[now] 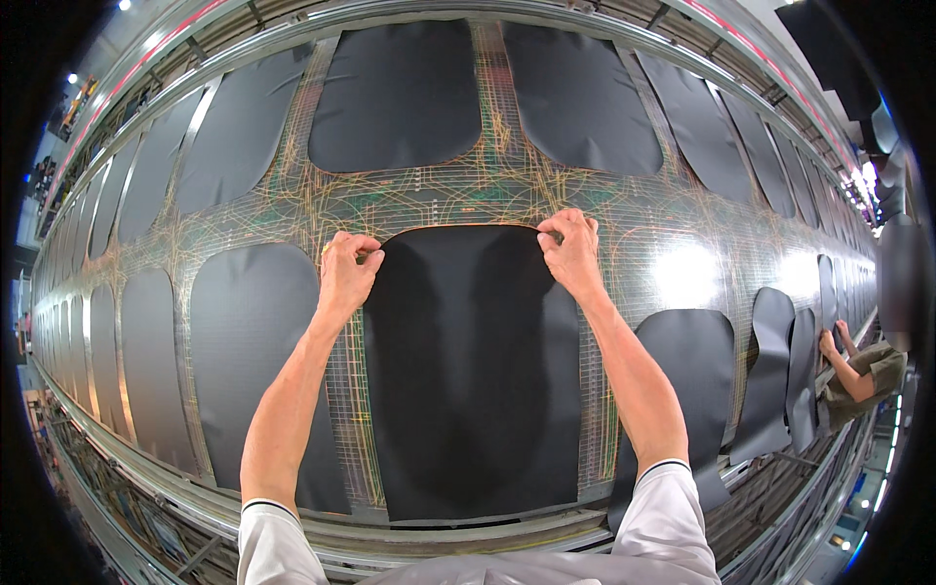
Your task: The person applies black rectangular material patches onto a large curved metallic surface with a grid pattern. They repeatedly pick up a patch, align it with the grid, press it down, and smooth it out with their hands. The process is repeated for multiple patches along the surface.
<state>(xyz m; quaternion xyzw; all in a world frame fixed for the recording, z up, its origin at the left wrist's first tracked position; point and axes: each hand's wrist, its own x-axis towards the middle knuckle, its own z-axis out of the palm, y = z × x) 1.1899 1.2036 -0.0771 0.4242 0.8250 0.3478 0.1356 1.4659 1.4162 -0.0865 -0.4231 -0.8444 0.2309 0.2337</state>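
Head-worn fisheye, looking down and forward from close above the tabletop [663, 263]; forearms entering from 6 o'clock; straight edges bowing toward the rim; single view only.

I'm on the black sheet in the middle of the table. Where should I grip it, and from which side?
Grip the black sheet at its two far corners, coming from the near side with palms down. It lies flat on the marked table, so only its edges offer a hold, and the rounded far edge is free. The left hand and right hand already pinch there.
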